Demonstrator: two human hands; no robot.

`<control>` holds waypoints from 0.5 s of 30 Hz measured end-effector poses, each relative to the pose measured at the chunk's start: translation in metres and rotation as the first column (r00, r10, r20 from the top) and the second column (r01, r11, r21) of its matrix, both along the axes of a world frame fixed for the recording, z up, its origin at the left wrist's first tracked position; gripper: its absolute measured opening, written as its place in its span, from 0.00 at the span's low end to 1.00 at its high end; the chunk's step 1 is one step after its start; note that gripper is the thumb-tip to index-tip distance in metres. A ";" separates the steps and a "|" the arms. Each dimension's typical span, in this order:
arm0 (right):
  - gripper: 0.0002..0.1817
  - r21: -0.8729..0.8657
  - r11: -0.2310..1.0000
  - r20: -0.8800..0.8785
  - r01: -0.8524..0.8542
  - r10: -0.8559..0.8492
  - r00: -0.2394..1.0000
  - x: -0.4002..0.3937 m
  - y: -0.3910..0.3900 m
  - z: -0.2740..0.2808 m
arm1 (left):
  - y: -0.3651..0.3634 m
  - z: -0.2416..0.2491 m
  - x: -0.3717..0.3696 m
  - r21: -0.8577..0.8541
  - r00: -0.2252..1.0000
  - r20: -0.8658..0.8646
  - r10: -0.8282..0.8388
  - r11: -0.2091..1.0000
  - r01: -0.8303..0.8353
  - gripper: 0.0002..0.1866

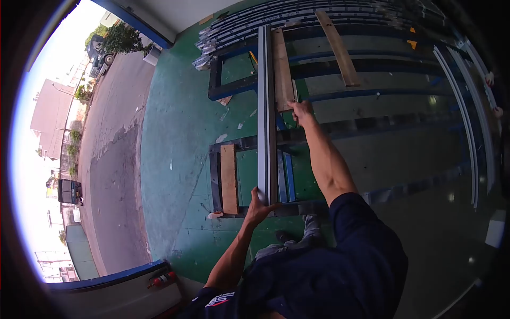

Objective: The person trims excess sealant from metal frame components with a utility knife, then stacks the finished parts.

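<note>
A long grey metal profile (264, 117) with lengthwise grooves lies across the dark frame rails, pointing away from me. My left hand (258, 209) is wrapped round its near end, fingers on the left side and thumb across to the right. To the right of the profile, my right hand (302, 112) is closed at the near corner of a wooden board (282, 69). A thin piece shows by its fingers, too small to name. A second wooden board (228, 178) lies on the frame left of the profile, and a third board (338, 50) rests farther right.
Several long profiles (297, 26) are stacked at the far side. More pale strips (461, 117) stand at the right, with another person's hand (498, 112) near them. A blue and black frame (234, 144) stands on the green floor (180, 127). A road (117, 143) runs outside, left.
</note>
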State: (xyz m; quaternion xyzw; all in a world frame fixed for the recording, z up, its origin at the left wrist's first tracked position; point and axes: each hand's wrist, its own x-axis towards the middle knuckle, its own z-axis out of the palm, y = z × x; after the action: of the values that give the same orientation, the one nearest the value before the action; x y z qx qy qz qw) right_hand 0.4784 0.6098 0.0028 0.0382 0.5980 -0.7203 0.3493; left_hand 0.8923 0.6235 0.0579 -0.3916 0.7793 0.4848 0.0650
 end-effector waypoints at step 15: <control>0.09 -0.024 1.000 0.057 -0.002 0.003 0.998 0.378 0.289 0.022 | -0.005 -0.009 -0.002 0.407 0.988 -0.097 0.117 0.911 -0.067 0.41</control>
State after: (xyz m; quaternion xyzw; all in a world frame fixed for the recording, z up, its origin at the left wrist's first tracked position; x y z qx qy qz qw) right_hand 0.8560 0.8990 0.0246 0.0536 0.5791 -0.7257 0.3676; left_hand 0.8899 0.6186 0.0490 -0.3764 0.6462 0.6597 0.0745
